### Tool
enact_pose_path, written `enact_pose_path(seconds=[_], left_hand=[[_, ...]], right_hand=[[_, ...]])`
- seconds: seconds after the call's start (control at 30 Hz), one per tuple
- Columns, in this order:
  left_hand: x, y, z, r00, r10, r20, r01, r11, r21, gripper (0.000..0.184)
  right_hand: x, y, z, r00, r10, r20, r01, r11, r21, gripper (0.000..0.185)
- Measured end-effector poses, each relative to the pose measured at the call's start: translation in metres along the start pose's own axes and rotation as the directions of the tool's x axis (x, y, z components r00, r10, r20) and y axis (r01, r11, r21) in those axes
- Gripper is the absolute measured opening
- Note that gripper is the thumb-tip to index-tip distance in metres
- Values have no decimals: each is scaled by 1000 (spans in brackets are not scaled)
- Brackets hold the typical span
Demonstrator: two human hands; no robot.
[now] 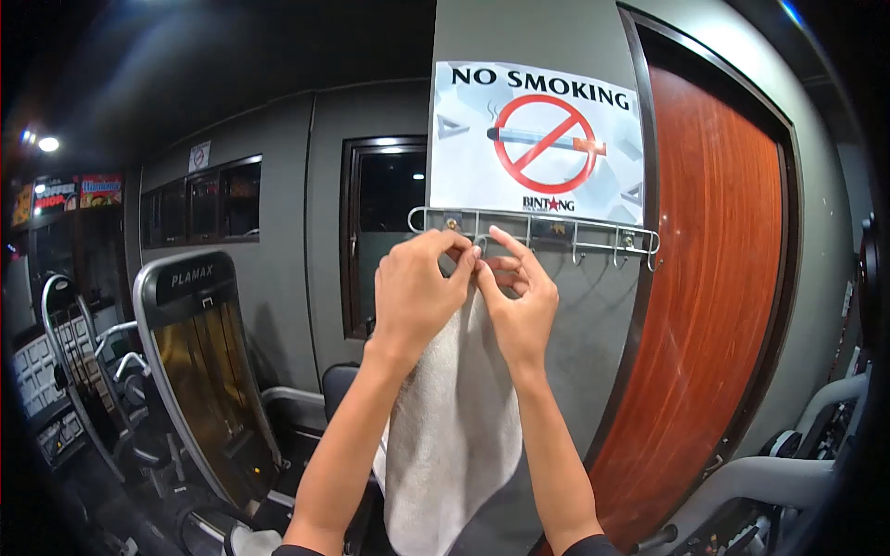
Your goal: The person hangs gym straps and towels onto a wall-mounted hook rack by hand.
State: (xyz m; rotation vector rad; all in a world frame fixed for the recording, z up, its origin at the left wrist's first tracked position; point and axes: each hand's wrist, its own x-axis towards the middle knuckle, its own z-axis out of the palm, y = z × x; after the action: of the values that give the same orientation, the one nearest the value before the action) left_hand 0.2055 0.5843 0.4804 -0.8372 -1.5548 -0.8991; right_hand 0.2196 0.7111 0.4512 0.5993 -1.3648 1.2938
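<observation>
A light grey towel (454, 408) hangs down between my forearms, its top gathered at my fingertips. My left hand (419, 292) pinches the towel's upper end with thumb and forefinger. Close beside it, my right hand (519, 301) pinches the same end between thumb and a finger, its forefinger raised. Both hands are right at a metal wall hook rack (593, 232), in front of one of its hooks. Whether the towel is looped over that hook is hidden by my fingers.
Above the rack is a "NO SMOKING" sign (538, 139). A reddish wooden door (700, 296) stands to the right. At left is a weight machine marked PLAMAX (199, 371), with more gym equipment (83, 361) beyond. Grey machine tubing (769, 482) juts in at lower right.
</observation>
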Motion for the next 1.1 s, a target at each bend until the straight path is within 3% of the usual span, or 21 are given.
enact_pose_path(seconds=[0.33, 0.47, 0.63, 1.03, 1.1], left_hand=[[8, -14, 8, 998, -61, 19, 63, 994, -88, 15], [10, -16, 6, 999, -35, 30, 37, 998, -47, 15], [10, -17, 3, 998, -45, 55, 48, 997, -64, 16], [-2, -14, 4, 995, -46, 91, 43, 999, 27, 20], [-6, -15, 6, 997, 26, 80, -32, 996, 79, 22]], right_hand=[[8, 18, 13, 996, -72, -56, 70, 997, -32, 33], [8, 19, 12, 999, 5, -42, -7, 1000, -28, 32], [8, 27, 13, 998, -43, -50, 41, 998, -37, 32], [-3, 23, 2, 998, 55, 34, -50, 990, -135, 33], [-8, 23, 1, 999, 41, 27, -36, 987, -157, 33]])
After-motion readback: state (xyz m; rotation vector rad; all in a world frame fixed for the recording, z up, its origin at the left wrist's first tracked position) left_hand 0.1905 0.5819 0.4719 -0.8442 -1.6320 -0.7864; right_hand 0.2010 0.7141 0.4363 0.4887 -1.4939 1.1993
